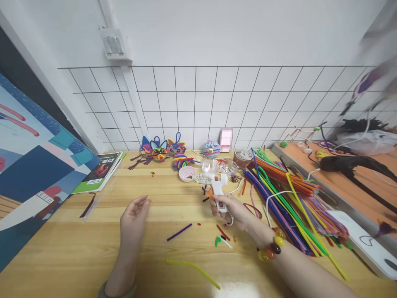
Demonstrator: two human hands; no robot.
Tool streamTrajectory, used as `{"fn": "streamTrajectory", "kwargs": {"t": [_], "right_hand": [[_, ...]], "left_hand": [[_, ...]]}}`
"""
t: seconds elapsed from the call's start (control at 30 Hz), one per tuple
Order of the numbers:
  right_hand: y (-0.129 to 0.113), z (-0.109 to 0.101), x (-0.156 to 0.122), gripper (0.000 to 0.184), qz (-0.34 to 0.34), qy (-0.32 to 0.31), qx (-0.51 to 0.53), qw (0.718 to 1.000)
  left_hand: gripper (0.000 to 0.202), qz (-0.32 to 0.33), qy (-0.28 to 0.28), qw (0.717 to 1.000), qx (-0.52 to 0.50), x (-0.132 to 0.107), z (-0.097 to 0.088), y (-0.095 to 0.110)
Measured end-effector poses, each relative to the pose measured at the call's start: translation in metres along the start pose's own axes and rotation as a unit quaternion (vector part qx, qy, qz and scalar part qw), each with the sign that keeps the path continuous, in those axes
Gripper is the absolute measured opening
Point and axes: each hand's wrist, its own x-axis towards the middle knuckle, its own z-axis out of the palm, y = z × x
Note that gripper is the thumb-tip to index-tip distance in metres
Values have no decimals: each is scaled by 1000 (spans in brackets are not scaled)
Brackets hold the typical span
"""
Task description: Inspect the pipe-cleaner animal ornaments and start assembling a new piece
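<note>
My right hand (pixel 223 203) is wrapped round the handle of a white hot glue gun (pixel 218 186), which points up and away from me. My left hand (pixel 135 212) rests over the wooden table with its fingers curled together, and nothing shows in them. Between my hands and nearer to me lie a purple pipe cleaner piece (pixel 180 232) and a bent yellow pipe cleaner (pixel 194 267). Small red, green and white pieces are close below the glue gun. Just beyond it stand a pale pink bowl (pixel 187 174) and clear dishes (pixel 210 166).
Colourful pipe cleaner animal ornaments (pixel 159 151) line the back by the grid wall. A thick bundle of pipe cleaners (pixel 279 203) covers the right side, beside a white device (pixel 362 244) and an orange board (pixel 350 178). Books (pixel 99 171) and a painted panel (pixel 37 165) are at left.
</note>
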Motion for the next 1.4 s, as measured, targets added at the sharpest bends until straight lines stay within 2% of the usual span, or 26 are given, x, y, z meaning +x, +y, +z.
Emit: {"fn": "streamTrajectory", "kwargs": {"t": [0.13,0.33,0.53,0.93,1.13,1.3,1.4], "right_hand": [[-11,-7,-7,18,21,-12,98,995],[-8,-20,-10,12,23,-21,144,989],[-8,-25,-9,18,28,-35,175,983],[-7,-28,-3,23,-36,-20,69,997],[-4,-30,-2,27,-58,6,-24,998],[-5,-29,-1,29,-50,17,-45,998],[-5,-31,-2,29,-67,26,-107,992]], "left_hand": [[39,-8,-21,1000,3,0,3,-1],[41,-11,-32,999,13,-1,11,2],[42,-21,-55,998,24,-7,21,4],[43,-31,-71,997,29,-8,23,2],[41,-37,-144,985,92,-14,25,3],[38,-37,-168,977,123,-18,28,6],[29,-25,-214,961,171,-20,26,8]]}}
